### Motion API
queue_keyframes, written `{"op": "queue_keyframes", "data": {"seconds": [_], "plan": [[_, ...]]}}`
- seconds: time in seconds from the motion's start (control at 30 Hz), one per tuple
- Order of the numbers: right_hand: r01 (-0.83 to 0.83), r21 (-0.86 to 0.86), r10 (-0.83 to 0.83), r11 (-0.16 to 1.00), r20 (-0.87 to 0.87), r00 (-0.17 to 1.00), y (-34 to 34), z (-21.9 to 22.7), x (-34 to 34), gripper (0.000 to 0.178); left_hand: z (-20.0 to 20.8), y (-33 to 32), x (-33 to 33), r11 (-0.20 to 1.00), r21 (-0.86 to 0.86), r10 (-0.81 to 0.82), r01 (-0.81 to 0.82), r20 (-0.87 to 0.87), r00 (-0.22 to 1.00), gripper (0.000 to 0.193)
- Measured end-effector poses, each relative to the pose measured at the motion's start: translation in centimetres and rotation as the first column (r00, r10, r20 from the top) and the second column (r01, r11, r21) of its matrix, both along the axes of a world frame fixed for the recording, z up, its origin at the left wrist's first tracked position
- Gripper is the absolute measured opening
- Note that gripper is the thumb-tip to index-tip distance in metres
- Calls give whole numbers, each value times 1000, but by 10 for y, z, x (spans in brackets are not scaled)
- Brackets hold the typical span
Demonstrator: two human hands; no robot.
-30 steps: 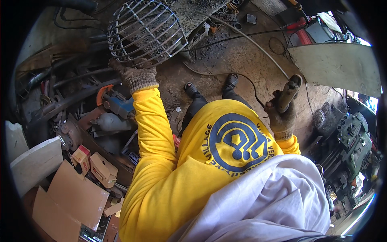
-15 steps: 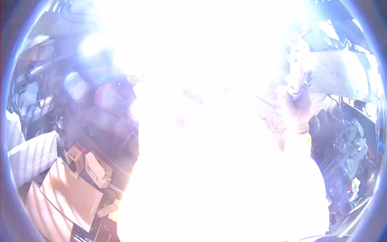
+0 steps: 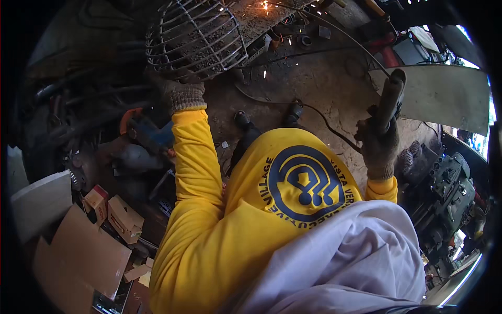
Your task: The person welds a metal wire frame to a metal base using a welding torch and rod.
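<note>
Two gloved hands, one wire cage, one welding electrode holder: the left hand (image 3: pixel 178 93) grips the lower rim of the domed cage (image 3: pixel 196 34) of curved grey steel rods, which sits at the top of the view on a gritty metal plate (image 3: pixel 261 15) flecked with orange sparks. The right hand (image 3: pixel 379 146) – well apart – is clenched round the dark holder (image 3: pixel 389 99), its long axis running up and slightly right, tip uppermost.

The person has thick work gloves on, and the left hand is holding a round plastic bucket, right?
Not quite. The head view shows the gloved left hand gripping a round wire cage made of bent metal rods, not a plastic bucket. The gloves part is right: the right hand wears one too and holds a dark tool handle.
</note>
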State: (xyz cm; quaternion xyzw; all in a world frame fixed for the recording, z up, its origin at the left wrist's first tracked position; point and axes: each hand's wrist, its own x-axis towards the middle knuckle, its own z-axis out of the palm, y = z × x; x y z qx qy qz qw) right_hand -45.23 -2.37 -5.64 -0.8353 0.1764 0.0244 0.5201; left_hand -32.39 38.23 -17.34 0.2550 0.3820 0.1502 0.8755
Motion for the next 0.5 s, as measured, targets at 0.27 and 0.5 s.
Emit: {"op": "queue_keyframes", "data": {"seconds": [0.27,0.5], "plan": [[5,285,-13,958,29,999,-3,-7,-35,42,-11,12,-4,991,-43,-111,123,209,972,52],[-72,232,76,970,-9,997,-17,-26,-50,45,7,-4,0,998,-36,-49,57,199,979,57]]}}
